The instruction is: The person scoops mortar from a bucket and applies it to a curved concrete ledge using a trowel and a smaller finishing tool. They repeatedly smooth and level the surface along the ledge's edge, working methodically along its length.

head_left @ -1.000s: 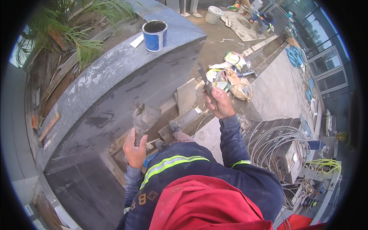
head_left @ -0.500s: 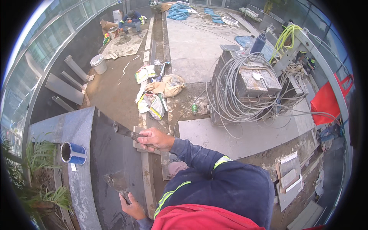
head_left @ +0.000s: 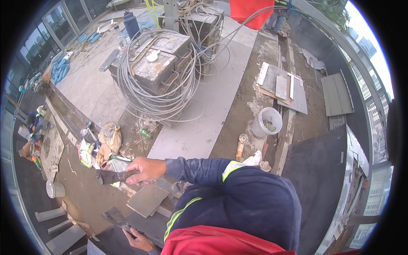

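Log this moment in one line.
left hand: holds flat-bladed tool | right hand: grips dark tool | beyond: tan bag, coiled cable

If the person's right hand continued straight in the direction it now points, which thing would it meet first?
The right hand, holding a dark tool, points left across brown ground toward the white bucket, probably the first thing met; depth is unclear, so it may pass above.

Bright, diffuse daylight, shadows faint and soft-edged; sky (head_left: pixel 360 26) at far right bleached nearly white. Fisheye distortion: glazing (head_left: pixel 53 21) at far left bowed, rim black with bluish fringe. Coiled cable (head_left: pixel 161 100) mid-scene crisp; co-worker (head_left: pixel 36 123) at left small, indistinct.
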Tool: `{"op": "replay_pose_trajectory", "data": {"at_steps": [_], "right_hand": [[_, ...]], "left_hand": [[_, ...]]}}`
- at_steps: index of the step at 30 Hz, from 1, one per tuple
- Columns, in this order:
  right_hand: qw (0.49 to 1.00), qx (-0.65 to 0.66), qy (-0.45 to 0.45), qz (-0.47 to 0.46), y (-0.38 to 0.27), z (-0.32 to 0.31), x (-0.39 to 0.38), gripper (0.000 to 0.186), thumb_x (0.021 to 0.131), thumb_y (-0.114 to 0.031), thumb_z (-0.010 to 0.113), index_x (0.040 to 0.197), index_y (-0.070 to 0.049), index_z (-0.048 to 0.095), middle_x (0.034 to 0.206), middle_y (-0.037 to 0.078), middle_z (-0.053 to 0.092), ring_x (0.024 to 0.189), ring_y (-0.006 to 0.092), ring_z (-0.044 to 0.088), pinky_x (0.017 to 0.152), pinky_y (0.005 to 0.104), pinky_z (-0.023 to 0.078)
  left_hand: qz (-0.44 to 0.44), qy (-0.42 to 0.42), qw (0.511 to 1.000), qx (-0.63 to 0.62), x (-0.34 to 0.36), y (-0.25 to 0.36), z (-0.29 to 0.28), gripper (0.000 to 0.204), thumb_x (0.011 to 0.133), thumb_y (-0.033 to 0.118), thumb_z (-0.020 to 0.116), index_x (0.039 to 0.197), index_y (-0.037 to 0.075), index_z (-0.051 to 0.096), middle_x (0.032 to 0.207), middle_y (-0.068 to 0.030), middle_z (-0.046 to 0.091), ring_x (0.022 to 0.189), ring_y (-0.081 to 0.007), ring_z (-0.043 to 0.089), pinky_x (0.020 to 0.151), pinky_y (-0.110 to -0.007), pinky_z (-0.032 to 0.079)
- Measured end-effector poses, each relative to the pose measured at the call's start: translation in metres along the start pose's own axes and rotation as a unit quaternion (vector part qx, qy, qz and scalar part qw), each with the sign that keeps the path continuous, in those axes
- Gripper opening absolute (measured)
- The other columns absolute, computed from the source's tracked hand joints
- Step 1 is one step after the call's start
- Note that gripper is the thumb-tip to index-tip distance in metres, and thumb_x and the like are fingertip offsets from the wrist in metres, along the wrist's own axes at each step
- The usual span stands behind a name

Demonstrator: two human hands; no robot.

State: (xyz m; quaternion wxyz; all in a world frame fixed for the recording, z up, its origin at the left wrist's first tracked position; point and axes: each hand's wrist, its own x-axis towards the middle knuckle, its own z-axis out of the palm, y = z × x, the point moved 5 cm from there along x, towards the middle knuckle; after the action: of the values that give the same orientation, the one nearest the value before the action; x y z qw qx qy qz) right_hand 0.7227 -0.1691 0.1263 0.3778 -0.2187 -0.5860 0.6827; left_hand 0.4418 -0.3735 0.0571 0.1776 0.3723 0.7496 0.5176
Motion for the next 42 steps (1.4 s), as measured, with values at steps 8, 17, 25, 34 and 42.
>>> {"op": "replay_pose_trajectory", "data": {"at_steps": [8,17,25,34,42], "right_hand": [[0.924,0.067,0.363,0.096,0.024,-0.115,-0.221,0.03,0.097,-0.031,0.07,0.103,-0.001,0.067,0.073,0.001,0.059,0.051,0.0056,0.046,0.046,0.0239,0.034],[0.918,0.054,0.386,0.075,-0.019,-0.104,-0.28,0.029,0.099,-0.03,0.068,0.1,-0.001,0.066,0.074,0.001,0.059,0.052,0.005,0.047,0.049,0.0234,0.037],[0.958,0.036,0.268,0.096,-0.029,-0.112,-0.248,0.032,0.097,-0.032,0.07,0.096,0.0,0.068,0.072,0.001,0.061,0.053,0.0056,0.05,0.05,0.0247,0.04],[0.955,-0.004,0.284,0.08,-0.049,-0.236,-0.342,0.033,0.098,-0.033,0.068,0.092,0.0,0.066,0.067,0.0,0.06,0.052,0.0052,0.053,0.049,0.0238,0.041],[0.807,-0.109,0.581,-0.004,-0.183,-0.395,-0.607,0.038,0.094,-0.036,0.072,0.105,0.0,0.07,0.072,0.0,0.062,0.057,0.0052,0.053,0.051,0.0227,0.043]], "left_hand": [[0.164,-0.12,0.979,0.006,0.011,0.06,0.075,0.041,0.101,0.015,0.059,0.133,-0.01,0.057,0.077,-0.0041,0.06,0.061,-0.009,0.048,0.054,-0.026,0.039],[0.159,-0.227,0.961,0.021,-0.049,0.118,0.128,0.04,0.098,0.019,0.065,0.12,-0.014,0.061,0.069,-0.0048,0.058,0.06,-0.0106,0.05,0.053,-0.027,0.039],[0.053,-0.22,0.967,0.114,-0.093,0.025,0.13,0.045,0.096,0.019,0.067,0.12,-0.019,0.059,0.093,-0.0216,0.069,0.079,-0.0235,0.064,0.073,-0.035,0.052],[0.084,-0.36,0.918,0.143,-0.176,0.088,0.285,0.049,0.091,0.021,0.072,0.118,-0.019,0.06,0.109,-0.0305,0.069,0.1,-0.0349,0.068,0.091,-0.041,0.052],[0.319,-0.512,0.792,0.097,-0.29,0.271,0.571,0.04,0.086,0.018,0.075,0.11,-0.012,0.066,0.101,-0.0262,0.071,0.088,-0.0356,0.069,0.082,-0.041,0.052]]}}
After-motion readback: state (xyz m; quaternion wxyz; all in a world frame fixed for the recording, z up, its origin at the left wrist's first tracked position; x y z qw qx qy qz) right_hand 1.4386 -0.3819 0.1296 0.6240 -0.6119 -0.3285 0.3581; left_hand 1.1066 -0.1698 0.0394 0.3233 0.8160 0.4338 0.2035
